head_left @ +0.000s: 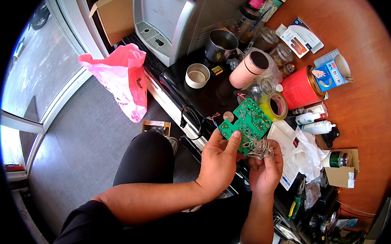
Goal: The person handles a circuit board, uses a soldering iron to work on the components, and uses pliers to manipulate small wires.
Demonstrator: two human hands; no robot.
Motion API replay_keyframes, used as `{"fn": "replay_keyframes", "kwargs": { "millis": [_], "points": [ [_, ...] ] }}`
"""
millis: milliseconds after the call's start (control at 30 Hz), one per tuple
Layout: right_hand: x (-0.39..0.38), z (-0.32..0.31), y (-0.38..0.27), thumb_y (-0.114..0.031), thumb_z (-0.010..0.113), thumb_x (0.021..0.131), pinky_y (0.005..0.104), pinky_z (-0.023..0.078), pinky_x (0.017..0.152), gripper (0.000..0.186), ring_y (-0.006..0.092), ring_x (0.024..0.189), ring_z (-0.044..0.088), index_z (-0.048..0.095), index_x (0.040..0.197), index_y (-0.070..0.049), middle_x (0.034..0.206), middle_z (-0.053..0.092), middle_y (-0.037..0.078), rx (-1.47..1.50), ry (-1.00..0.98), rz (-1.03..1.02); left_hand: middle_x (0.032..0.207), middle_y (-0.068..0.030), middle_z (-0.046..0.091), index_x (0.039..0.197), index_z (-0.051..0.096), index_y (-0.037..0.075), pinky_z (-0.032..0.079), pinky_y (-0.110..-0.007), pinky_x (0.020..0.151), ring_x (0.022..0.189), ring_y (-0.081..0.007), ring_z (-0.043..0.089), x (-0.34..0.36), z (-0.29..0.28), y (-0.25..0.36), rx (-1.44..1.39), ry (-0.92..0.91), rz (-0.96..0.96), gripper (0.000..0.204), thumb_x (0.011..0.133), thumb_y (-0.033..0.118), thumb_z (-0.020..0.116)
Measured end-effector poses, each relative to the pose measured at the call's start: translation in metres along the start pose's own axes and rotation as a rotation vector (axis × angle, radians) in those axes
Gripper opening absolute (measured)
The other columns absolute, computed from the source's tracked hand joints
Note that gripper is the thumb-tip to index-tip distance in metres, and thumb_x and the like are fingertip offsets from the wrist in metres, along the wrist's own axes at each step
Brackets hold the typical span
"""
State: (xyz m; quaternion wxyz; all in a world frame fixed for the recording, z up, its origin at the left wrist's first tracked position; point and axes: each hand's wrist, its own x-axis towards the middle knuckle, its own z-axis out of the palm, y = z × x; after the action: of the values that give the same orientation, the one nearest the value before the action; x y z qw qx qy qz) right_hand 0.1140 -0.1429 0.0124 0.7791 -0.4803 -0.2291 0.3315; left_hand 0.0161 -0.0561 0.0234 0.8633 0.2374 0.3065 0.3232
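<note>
A green circuit board [251, 119] is tilted in front of me, its solder-dotted face showing. My left hand [220, 162] is closed on its near-left corner, the thumb pressed on the face. Thin red and blue wires [214, 119] stick out at the board's left edge. Against the lower right part of the board lies a loose tangle of thin silvery wire [259, 148]. My right hand [267, 170] pinches that wire between thumb and fingers. The board's underside and some of my fingertips are hidden.
Behind the board stand a pink tumbler [246, 70], a yellow tape roll [276, 108], a red canister [297, 88] and a small cup [197, 75]. A grey water dispenser [190, 16] rises at the back. White plastic [308, 153] and green-handled pliers [295, 201] lie on the right.
</note>
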Motion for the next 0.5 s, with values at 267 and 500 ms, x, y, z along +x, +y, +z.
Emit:
{"fn": "replay_keyframes", "kwargs": {
  "millis": [267,500],
  "points": [
    [-0.0007,0.0004,-0.0004,-0.017,0.057,0.099,0.0182,0.034,0.057,0.017,0.0039,0.07,0.044,0.056,0.109,-0.004,0.094,0.059,0.0,-0.005,0.01,-0.013,0.103,-0.0062,0.067,0.119,0.054,0.005,0.055,-0.028,0.073,0.087,-0.0117,0.065,-0.0003,-0.0005,0.0005,0.053,0.004,-0.001,0.021,0.103,0.019,0.054],
    [-0.0005,-0.0016,-0.0021,-0.016,0.056,0.099,0.0183,0.035,0.057,0.016,0.0039,0.07,0.045,0.056,0.109,-0.004,0.095,0.058,0.0,-0.015,0.008,-0.018,0.101,-0.0061,0.067,0.119,0.054,0.005,0.054,-0.027,0.07,0.084,-0.011,0.064,0.0007,0.0013,-0.0003,0.025,0.013,-0.001,0.021,0.103,0.019,0.054]
  ]
}}
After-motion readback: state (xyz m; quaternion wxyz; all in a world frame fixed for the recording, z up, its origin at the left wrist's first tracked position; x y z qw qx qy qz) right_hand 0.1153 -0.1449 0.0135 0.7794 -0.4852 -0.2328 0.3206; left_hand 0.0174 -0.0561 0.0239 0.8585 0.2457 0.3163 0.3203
